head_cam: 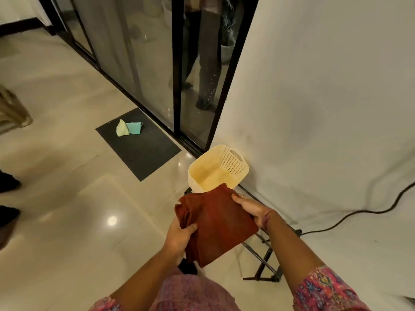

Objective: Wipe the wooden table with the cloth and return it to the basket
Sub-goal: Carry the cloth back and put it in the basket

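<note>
Fingers both hands grip cloth over basket.

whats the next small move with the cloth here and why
Probably carry the cloth a little forward and lower it into the basket. The left hand and the right hand both grip the folded cloth just short of the basket's near rim, and the basket sits open-topped on the floor with nothing visible inside. No wooden table is in view.
</note>
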Demonstrator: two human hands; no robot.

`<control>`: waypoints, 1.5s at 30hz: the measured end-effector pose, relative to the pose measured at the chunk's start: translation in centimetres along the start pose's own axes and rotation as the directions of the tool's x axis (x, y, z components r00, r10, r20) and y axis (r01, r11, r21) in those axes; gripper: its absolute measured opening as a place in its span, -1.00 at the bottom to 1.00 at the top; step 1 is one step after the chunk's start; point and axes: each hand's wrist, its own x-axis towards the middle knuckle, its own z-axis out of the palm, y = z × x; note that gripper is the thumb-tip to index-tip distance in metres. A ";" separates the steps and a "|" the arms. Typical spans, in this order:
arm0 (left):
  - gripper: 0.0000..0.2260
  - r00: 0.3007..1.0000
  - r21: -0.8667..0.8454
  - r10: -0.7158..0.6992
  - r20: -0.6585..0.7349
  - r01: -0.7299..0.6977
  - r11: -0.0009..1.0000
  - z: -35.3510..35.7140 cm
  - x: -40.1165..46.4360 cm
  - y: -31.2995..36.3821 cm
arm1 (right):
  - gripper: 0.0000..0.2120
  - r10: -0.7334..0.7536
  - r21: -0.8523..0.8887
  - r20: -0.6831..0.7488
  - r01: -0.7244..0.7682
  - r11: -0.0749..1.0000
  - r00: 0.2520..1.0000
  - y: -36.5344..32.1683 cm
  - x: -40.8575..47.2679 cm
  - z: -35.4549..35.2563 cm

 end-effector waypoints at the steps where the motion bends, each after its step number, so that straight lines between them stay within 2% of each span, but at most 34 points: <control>1: -0.48 0.999 0.092 0.046 -0.026 -0.043 0.995 0.3 1.2 1.0 | -0.76 0.005 0.012 -0.012 -0.005 1.000 1.000 -0.8 1.0 -0.4; 3: -0.20 0.994 0.238 0.099 -0.045 -0.086 0.968 0.8 3.4 2.9 | -0.71 -0.012 0.029 -0.043 0.014 0.999 0.999 -2.2 3.0 -1.4; 5: -0.10 0.987 0.302 0.157 -0.018 -0.145 0.942 1.6 5.2 4.5 | -0.63 -0.042 -0.011 -0.077 0.041 0.999 0.996 -3.6 4.6 -2.2; 8: -0.25 0.977 0.424 0.204 0.065 -0.212 0.880 2.4 8.3 6.1 | -0.54 -0.076 -0.125 -0.130 0.060 0.990 0.989 -5.7 6.9 -3.4; 11: -0.51 0.970 0.546 0.198 0.141 -0.243 0.802 3.2 11.2 7.1 | -0.59 -0.158 -0.284 -0.168 0.106 0.953 0.973 -7.6 9.2 -4.4; 13: -0.56 0.971 0.596 0.186 0.151 -0.240 0.766 4.2 13.0 7.4 | -0.62 -0.225 -0.448 -0.172 0.127 0.885 0.959 -8.5 11.2 -5.1; 16: -0.52 0.974 0.677 0.154 0.165 -0.226 0.700 6.0 15.8 7.7 | -0.58 -0.299 -0.660 -0.164 0.120 0.742 0.940 -9.4 14.3 -5.8; 19: -0.41 0.981 0.760 0.086 0.176 -0.191 0.621 8.1 18.9 7.5 | -0.52 -0.304 -0.770 -0.197 0.045 0.637 0.932 -9.6 17.5 -7.0; 27: -0.24 0.991 0.835 -0.042 0.127 -0.084 0.545 10.3 27.1 5.4 | -0.49 -0.325 -0.841 -0.180 0.026 0.540 0.928 -9.0 26.5 -8.4; 30: -0.21 0.985 0.848 -0.147 0.091 0.001 0.530 10.0 29.1 4.5 | -0.42 -0.288 -0.865 -0.160 0.006 0.502 0.944 -7.7 29.2 -8.4; 33: -0.36 0.954 0.811 -0.300 0.013 0.165 0.561 9.5 30.5 3.6 | -0.39 -0.260 -0.890 -0.159 -0.025 0.456 0.952 -6.1 30.5 -8.2; 36: -0.45 0.935 0.651 -0.353 -0.021 0.281 0.705 8.9 30.4 3.7 | -0.41 -0.238 -0.883 -0.179 -0.049 0.467 0.955 -5.1 29.7 -7.8; 39: -0.48 0.943 0.576 -0.330 -0.047 0.295 0.762 8.5 29.7 4.7 | -0.44 -0.262 -0.883 -0.178 -0.036 0.468 0.949 -5.0 28.0 -7.7; 45: -0.51 0.967 0.465 -0.252 -0.031 0.237 0.853 8.6 26.6 7.7 | -0.52 -0.309 -0.885 -0.161 0.001 0.465 0.938 -5.9 22.9 -7.1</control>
